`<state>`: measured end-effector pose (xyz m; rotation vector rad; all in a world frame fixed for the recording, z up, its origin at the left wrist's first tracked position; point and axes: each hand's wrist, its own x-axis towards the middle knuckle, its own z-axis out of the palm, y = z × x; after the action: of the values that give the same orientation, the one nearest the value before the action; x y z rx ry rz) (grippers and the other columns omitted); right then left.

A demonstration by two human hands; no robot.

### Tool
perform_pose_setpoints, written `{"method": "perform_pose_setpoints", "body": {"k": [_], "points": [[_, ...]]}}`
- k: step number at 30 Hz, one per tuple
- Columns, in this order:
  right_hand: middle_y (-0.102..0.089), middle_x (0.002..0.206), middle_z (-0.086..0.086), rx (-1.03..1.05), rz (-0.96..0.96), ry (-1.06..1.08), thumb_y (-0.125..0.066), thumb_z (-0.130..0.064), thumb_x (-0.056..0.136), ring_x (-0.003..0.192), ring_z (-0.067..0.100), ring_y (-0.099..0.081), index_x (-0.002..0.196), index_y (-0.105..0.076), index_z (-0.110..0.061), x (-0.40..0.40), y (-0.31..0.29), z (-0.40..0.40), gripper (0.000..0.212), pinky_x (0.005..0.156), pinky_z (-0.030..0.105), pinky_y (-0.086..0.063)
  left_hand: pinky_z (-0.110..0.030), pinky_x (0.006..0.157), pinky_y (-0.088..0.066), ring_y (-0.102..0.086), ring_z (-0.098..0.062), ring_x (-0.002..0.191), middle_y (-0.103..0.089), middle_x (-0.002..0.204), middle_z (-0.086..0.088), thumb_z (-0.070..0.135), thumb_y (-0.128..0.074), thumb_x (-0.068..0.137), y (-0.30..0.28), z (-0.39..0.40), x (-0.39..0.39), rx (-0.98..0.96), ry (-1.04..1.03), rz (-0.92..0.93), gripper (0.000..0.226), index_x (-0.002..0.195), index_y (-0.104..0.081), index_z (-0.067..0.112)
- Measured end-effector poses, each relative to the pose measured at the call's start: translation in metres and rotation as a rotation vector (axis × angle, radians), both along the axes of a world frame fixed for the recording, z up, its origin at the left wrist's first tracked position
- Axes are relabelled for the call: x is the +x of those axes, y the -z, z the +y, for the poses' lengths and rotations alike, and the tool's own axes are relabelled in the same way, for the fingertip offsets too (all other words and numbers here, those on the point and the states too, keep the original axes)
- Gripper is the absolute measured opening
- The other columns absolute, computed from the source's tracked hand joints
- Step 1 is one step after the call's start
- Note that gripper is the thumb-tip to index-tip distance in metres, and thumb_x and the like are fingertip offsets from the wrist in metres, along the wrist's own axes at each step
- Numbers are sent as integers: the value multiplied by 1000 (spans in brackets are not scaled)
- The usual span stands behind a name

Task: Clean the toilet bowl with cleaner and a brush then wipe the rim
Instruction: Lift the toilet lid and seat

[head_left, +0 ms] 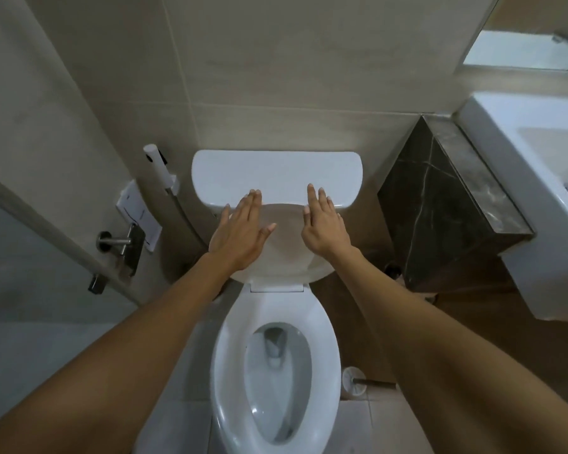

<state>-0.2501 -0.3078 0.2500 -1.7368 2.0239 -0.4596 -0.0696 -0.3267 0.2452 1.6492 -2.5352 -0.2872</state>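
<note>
**Both hands flat and holding nothing over the raised toilet lid**

Neither hand grasps anything: the left hand [240,232] and the right hand [322,224] are both stretched out with straight, spread fingers, palms turned towards the raised lid [284,244]. Whether the palms actually touch the lid cannot be told. The left hand sits at about 11 o'clock from the frame's centre, the right at about 1 o'clock, with a gap of bare lid between them. Their fingertips reach up to the front edge of the white cistern [276,173], which stands at 12 o'clock against the tiled wall.

The toilet bowl [277,385] lies at 6 o'clock, its seat [325,362] down and water showing in the bottom. A toilet brush [354,381] lies on the floor just beside the bowl at about 4 o'clock, its handle pointing right.

At 9 o'clock a bidet sprayer [160,167] hangs on the wall, with a metal paper holder [122,245] below it. At 2 o'clock stands a dark marble ledge [440,204], and beyond it a white washbasin [538,178].
</note>
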Motion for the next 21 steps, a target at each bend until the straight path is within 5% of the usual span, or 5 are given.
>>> {"method": "perform_pose_setpoints", "body": {"k": [12, 21], "points": [[11, 161, 1, -90, 180, -74, -25, -24, 104, 148, 19, 8, 153, 9, -16, -12, 23, -27, 60, 117, 34, 0, -43, 117, -1, 6, -18, 146, 12, 159, -6, 49, -17, 99, 0, -54, -11, 65, -5, 2, 70, 150, 11, 10], [8, 161, 4, -22, 211, -95, -30, -26, 103, 149, 21, 3, 153, 9, -17, -14, 12, -25, 64, 120, 39, -7, -41, 117, 2, 7, -21, 146, 11, 159, -9, 48, -17, 100, -8, -52, -10, 67, -8, -59, 70, 150, 12, 9]]}}
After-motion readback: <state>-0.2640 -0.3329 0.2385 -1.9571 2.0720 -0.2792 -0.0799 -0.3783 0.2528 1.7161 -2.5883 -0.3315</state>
